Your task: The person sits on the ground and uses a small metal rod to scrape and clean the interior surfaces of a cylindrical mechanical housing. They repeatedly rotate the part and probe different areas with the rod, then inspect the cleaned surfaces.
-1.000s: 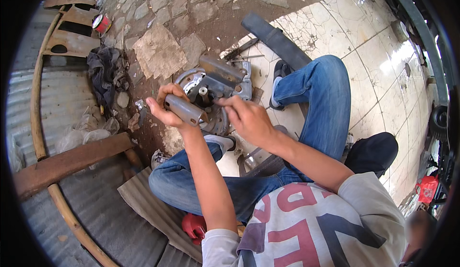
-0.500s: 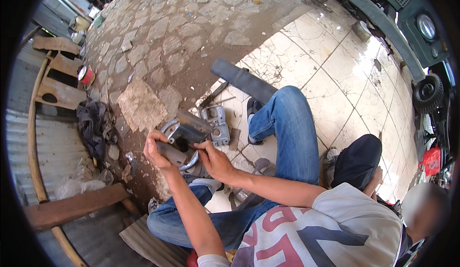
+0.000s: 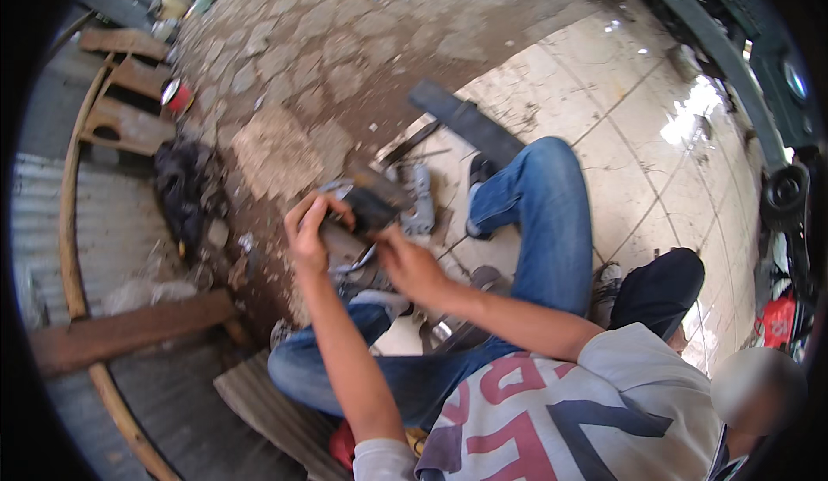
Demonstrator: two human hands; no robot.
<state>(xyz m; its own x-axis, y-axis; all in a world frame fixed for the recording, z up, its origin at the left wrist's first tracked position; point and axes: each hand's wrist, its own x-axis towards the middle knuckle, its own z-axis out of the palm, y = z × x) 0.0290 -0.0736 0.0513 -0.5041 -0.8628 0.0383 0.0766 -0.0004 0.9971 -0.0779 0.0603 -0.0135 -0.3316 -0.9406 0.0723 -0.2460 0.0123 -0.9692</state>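
While corrugated metal sheeting (image 3: pixel 52 213) lay at the far left with a curved wooden frame (image 3: pixel 67 222) and a brown plank (image 3: pixel 129 330) across it, a heap of black cloth (image 3: pixel 181 192) sat on the dirt just beyond; further up stood a small red can (image 3: pixel 178 95) beside wooden pieces (image 3: pixel 125 123); right of the cloth, the left hand (image 3: pixel 306 231) was clenched around the near end of a dark metal part (image 3: pixel 366 209), fingers curled over its top; the part was held above the ground between the knees, over a round grey metal assembly (image 3: pixel 414 205) resting on the floor; the right hand (image 3: pixel 410 265) met the same part from below and the side, its grip closed on it as far as the blur allowed; beyond them a dark flat bar (image 3: pixel 466 123) lay slantwise on the pale tiled floor (image 3: pixel 621 110); the seated person's blue-jeaned knee (image 3: pixel 539 196) rose to the right of the hands; a dark vehicle (image 3: pixel 768 93) edged the far right.
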